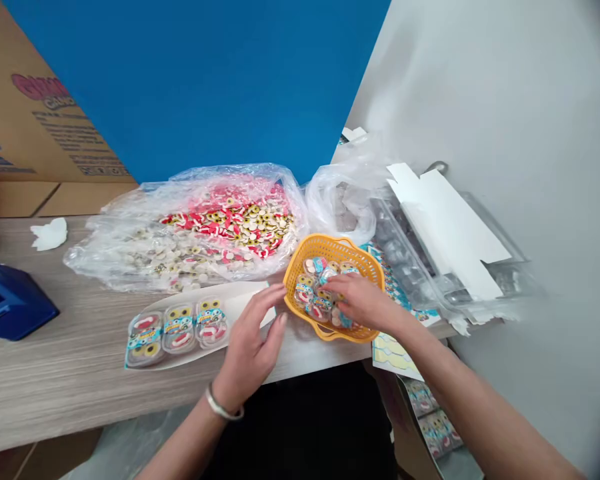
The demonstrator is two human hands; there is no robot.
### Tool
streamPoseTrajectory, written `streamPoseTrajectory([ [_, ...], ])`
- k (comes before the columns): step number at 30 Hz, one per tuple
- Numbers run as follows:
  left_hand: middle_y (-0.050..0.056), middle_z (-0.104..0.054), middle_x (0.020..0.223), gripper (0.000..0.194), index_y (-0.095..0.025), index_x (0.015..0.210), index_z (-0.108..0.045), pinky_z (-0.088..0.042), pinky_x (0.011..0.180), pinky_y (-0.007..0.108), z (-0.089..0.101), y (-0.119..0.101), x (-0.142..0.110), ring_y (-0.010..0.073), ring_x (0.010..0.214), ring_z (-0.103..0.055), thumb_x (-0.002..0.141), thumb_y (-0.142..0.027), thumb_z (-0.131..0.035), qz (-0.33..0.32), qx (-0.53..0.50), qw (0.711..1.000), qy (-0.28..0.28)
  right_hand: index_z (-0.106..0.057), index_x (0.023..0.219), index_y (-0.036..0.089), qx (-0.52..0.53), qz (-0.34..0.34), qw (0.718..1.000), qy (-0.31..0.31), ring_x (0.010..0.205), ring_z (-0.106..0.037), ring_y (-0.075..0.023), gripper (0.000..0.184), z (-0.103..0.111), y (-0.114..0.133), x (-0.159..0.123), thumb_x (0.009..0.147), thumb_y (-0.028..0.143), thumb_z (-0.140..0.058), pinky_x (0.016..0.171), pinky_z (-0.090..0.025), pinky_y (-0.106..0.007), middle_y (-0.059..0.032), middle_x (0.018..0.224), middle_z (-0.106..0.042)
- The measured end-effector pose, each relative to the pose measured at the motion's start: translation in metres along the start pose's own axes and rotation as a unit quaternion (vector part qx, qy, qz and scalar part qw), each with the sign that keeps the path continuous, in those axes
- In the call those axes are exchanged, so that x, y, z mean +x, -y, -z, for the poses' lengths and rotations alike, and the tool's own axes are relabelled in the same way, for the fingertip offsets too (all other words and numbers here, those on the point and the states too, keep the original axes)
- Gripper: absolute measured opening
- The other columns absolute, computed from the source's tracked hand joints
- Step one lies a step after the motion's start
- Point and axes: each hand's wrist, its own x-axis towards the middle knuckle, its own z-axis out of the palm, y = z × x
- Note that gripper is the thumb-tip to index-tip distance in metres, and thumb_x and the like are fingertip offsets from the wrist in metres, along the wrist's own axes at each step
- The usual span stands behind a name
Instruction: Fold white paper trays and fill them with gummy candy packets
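Right hand [355,300] with fingers curled over candy packs [310,293] in an orange plastic basket [333,248], grip unclear; left hand [247,340] open and empty beside three packs [180,333] set out on a white card [247,300]; loose gummy candies [230,220] lie in a clear plastic bag [105,253]

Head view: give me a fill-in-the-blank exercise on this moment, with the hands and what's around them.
The metal bangle is on the ____ wrist.
The hand inside the orange plastic basket is the ____ one.
Sealed candy packs lie on a white card strip in a row of ____.
The clear plastic bag of loose candies lies to the ____ of the basket in the head view.
Missing words: left; right; three; left.
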Motion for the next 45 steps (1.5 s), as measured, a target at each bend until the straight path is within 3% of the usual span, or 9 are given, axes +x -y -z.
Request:
streamPoseTrajectory([
  [3, 0.01, -0.063, 0.134, 0.032, -0.022, 0.13, -0.055, -0.05, 0.109, 0.04, -0.04, -0.005, 0.029, 0.0213, 0.126, -0.061, 0.098, -0.025, -0.053, 0.127, -0.183, 0.975, -0.017, -0.06, 0.137, 0.028, -0.045, 0.087, 0.995, 0.036, 0.134, -0.046, -0.0333, 0.056, -0.016, -0.006, 0.008, 0.083, 0.014, -0.062, 0.106, -0.039, -0.05, -0.0092, 0.146, -0.055],
  [6, 0.011, -0.065, 0.132, 0.031, -0.019, 0.123, -0.058, -0.047, 0.111, 0.042, -0.056, 0.0, 0.045, 0.023, 0.125, -0.061, 0.093, -0.029, -0.059, 0.203, -0.24, 0.948, -0.053, -0.064, 0.127, 0.022, -0.067, 0.088, 0.993, 0.031, 0.132, -0.045, -0.0354, 0.044, -0.023, 0.0, 0.014, 0.083, 0.017, -0.065, 0.105, -0.038, -0.051, -0.0132, 0.134, -0.061],
  [12, 0.01, -0.069, 0.122, 0.032, -0.019, 0.119, -0.061, -0.053, 0.101, 0.038, -0.056, 0.003, 0.042, 0.023, 0.117, -0.065, 0.091, -0.035, -0.065, 0.247, -0.259, 0.93, -0.085, -0.066, 0.105, 0.016, -0.023, 0.048, 0.999, -0.008, 0.107, -0.061, -0.0284, 0.019, -0.009, -0.008, 0.027, 0.088, 0.022, -0.06, 0.093, -0.041, -0.039, -0.0133, 0.111, -0.069],
  [18, 0.009, -0.07, 0.12, 0.031, -0.02, 0.118, -0.061, -0.053, 0.097, 0.035, -0.053, 0.005, 0.04, 0.021, 0.111, -0.067, 0.091, -0.036, -0.065, 0.258, -0.265, 0.924, -0.095, -0.067, 0.117, 0.016, -0.062, 0.083, 0.995, 0.016, 0.111, -0.06, -0.0359, 0.039, -0.018, -0.005, 0.028, 0.083, 0.036, -0.069, 0.097, -0.039, -0.047, -0.0167, 0.116, -0.067],
  [23, 0.008, -0.071, 0.118, 0.03, -0.019, 0.116, -0.062, -0.052, 0.097, 0.034, -0.051, 0.01, 0.04, 0.0205, 0.112, -0.066, 0.091, -0.036, -0.065, 0.262, -0.267, 0.923, -0.092, -0.07, 0.112, 0.011, -0.102, 0.085, 0.991, 0.033, 0.11, -0.06, -0.0356, 0.029, -0.029, -0.004, 0.026, 0.087, 0.025, -0.064, 0.101, -0.036, -0.051, -0.0184, 0.108, -0.069],
  [30, 0.008, -0.072, 0.117, 0.027, -0.02, 0.115, -0.064, -0.053, 0.098, 0.035, -0.048, 0.005, 0.041, 0.0219, 0.112, -0.067, 0.092, -0.033, -0.063, 0.261, -0.268, 0.923, -0.09, -0.074, 0.112, 0.021, -0.099, 0.134, 0.986, 0.019, 0.102, -0.062, -0.0288, 0.027, -0.005, -0.014, 0.045, 0.096, 0.018, -0.052, 0.094, -0.039, -0.043, -0.0128, 0.104, -0.068],
  [37, 0.008, -0.071, 0.116, 0.024, -0.021, 0.115, -0.063, -0.054, 0.097, 0.035, -0.051, 0.008, 0.039, 0.0215, 0.111, -0.066, 0.093, -0.03, -0.06, 0.227, -0.231, 0.942, -0.091, -0.061, 0.135, 0.024, -0.09, 0.229, 0.969, -0.03, 0.124, -0.053, -0.0285, 0.04, -0.005, -0.013, 0.072, 0.097, 0.015, -0.053, 0.101, -0.039, -0.044, -0.0142, 0.134, -0.058],
  [41, 0.008, -0.069, 0.118, 0.021, -0.023, 0.113, -0.066, -0.051, 0.103, 0.04, -0.052, 0.011, 0.034, 0.0222, 0.115, -0.064, 0.096, -0.022, -0.054, 0.1, -0.078, 0.989, -0.078, -0.054, 0.141, 0.019, -0.035, 0.131, 0.99, -0.04, 0.128, -0.052, -0.0272, 0.046, -0.006, -0.02, 0.073, 0.095, 0.011, -0.05, 0.104, -0.037, -0.041, -0.0155, 0.139, -0.057],
  [45, 0.007, -0.069, 0.118, 0.025, -0.026, 0.114, -0.066, -0.051, 0.101, 0.04, -0.054, 0.015, 0.03, 0.0217, 0.112, -0.065, 0.097, -0.016, -0.051, 0.038, 0.015, 0.997, -0.065, -0.063, 0.123, 0.015, -0.009, 0.002, 1.0, -0.03, 0.112, -0.061, -0.03, 0.034, -0.011, -0.014, 0.071, 0.101, 0.037, -0.048, 0.097, -0.04, -0.041, -0.0164, 0.116, -0.07],
])
